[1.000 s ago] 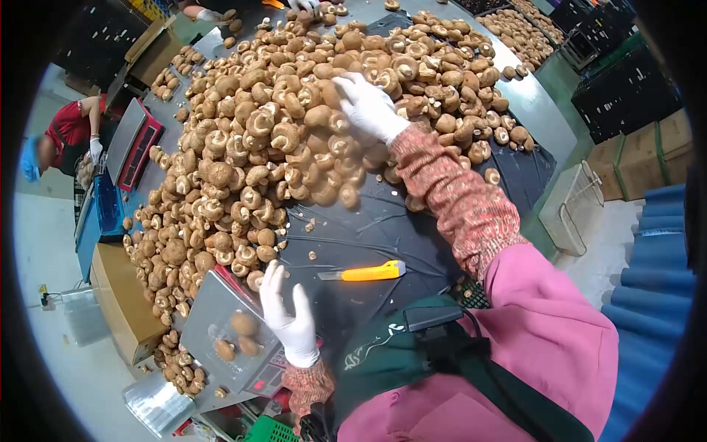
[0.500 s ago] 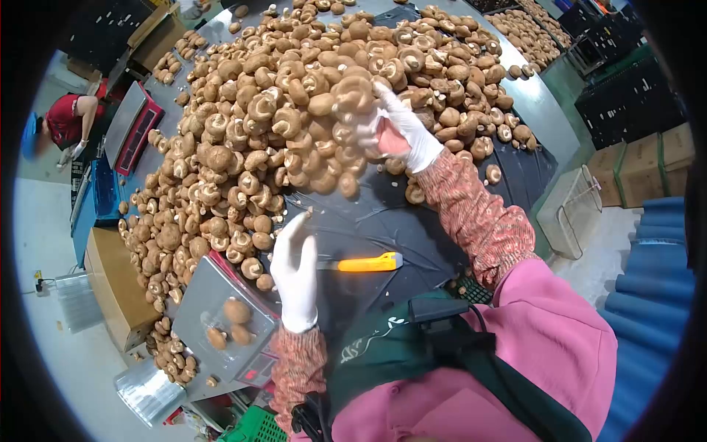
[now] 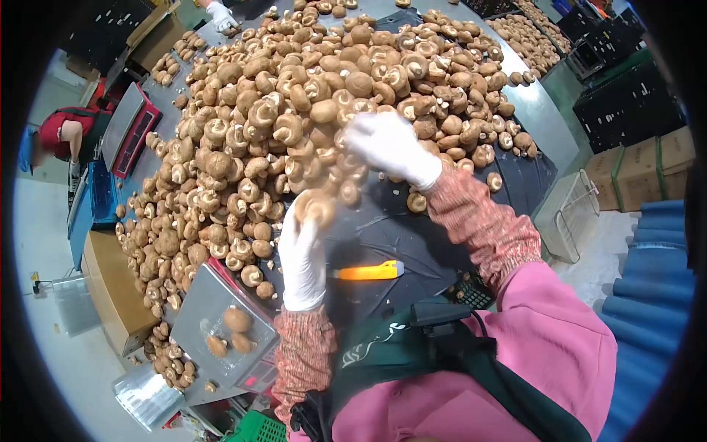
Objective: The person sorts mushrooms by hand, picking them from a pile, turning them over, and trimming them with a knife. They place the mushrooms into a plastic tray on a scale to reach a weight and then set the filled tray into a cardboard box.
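Observation:
A brown mushroom (image 3: 317, 207), slightly blurred, is held gill side up in the fingertips of my white-gloved left hand (image 3: 302, 261), in front of the mushroom pile (image 3: 243, 140). My right hand (image 3: 390, 145), gloved too, is over the near edge of the pile, its fingers smeared by motion and partly hidden. Below, a yellow utility knife (image 3: 368, 270) lies on the black plastic sheet (image 3: 375, 228). To the left of my left hand is a weighing scale (image 3: 217, 328) with a few mushrooms (image 3: 237, 320) on its plate.
Cardboard box (image 3: 114, 291) and metal bucket (image 3: 149, 394) stand at left. Another scale (image 3: 129, 129) is near a person in red (image 3: 66, 132). A co-worker's gloved hand (image 3: 221, 16) reaches in at the far edge. A clear plastic bin (image 3: 565, 214) sits at right.
My left hand, bare of any mushroom before, now grips one. The right hand has turned over, palm hidden. A co-worker's gloved hand has appeared at the far edge.

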`<action>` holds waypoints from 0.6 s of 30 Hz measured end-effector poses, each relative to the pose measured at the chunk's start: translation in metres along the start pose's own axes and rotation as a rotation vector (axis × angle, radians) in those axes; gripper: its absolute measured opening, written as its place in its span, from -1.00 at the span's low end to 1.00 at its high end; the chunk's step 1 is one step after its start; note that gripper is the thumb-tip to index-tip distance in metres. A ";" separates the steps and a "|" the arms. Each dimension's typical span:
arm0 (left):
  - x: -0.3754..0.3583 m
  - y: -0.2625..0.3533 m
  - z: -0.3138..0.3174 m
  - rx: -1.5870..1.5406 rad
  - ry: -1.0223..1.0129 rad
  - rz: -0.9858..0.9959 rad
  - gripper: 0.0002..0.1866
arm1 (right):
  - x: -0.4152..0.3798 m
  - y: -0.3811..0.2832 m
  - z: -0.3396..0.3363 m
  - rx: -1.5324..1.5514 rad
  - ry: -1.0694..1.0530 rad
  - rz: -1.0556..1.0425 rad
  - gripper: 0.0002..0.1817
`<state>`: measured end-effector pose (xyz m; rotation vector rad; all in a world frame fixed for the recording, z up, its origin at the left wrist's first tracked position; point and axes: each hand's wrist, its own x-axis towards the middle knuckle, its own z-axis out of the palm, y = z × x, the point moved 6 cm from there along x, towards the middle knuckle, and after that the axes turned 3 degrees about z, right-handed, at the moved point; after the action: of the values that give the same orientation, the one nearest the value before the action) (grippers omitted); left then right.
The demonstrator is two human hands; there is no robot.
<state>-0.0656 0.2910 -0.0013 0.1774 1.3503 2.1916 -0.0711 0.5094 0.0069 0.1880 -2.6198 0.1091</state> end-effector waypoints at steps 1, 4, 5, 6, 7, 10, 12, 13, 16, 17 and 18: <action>-0.003 -0.003 -0.007 -0.057 0.021 -0.017 -0.43 | 0.009 0.042 0.006 0.363 0.002 0.615 -0.76; -0.009 -0.009 -0.016 -0.114 0.058 -0.038 -0.45 | 0.042 0.085 0.027 -0.146 -0.106 0.543 -0.64; -0.010 -0.009 -0.017 -0.109 0.059 -0.043 -0.45 | 0.047 0.093 0.037 -0.185 -0.100 0.492 -0.62; -0.011 -0.009 -0.018 -0.103 0.062 -0.050 -0.45 | 0.053 0.095 0.043 -0.222 -0.096 0.442 -0.60; -0.012 -0.009 -0.019 -0.096 0.061 -0.048 -0.45 | 0.057 0.103 0.050 -0.207 -0.137 0.437 -0.58; -0.017 -0.004 -0.018 -0.069 0.069 -0.037 -0.45 | 0.059 0.109 0.047 -0.073 -0.154 0.452 -0.54; -0.024 0.001 -0.018 -0.078 0.065 -0.035 -0.42 | 0.056 0.109 0.026 0.124 -0.004 0.490 -0.53; -0.028 0.004 -0.017 -0.086 0.063 -0.030 -0.41 | 0.046 0.114 0.023 0.556 -0.047 0.709 -0.49; -0.046 0.008 -0.019 -0.212 0.007 -0.075 -0.38 | 0.034 0.076 -0.001 1.735 -0.003 0.766 -0.35; -0.052 0.005 -0.022 -0.255 0.012 -0.077 -0.35 | 0.027 0.063 -0.005 1.848 -0.077 0.819 -0.33; -0.056 0.008 -0.022 -0.295 -0.011 -0.083 -0.34 | 0.026 0.045 -0.013 1.943 -0.091 0.797 -0.32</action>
<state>-0.0300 0.2425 0.0044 0.0222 0.9940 2.2833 -0.0944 0.5527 0.0293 -0.2421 -1.4846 2.7101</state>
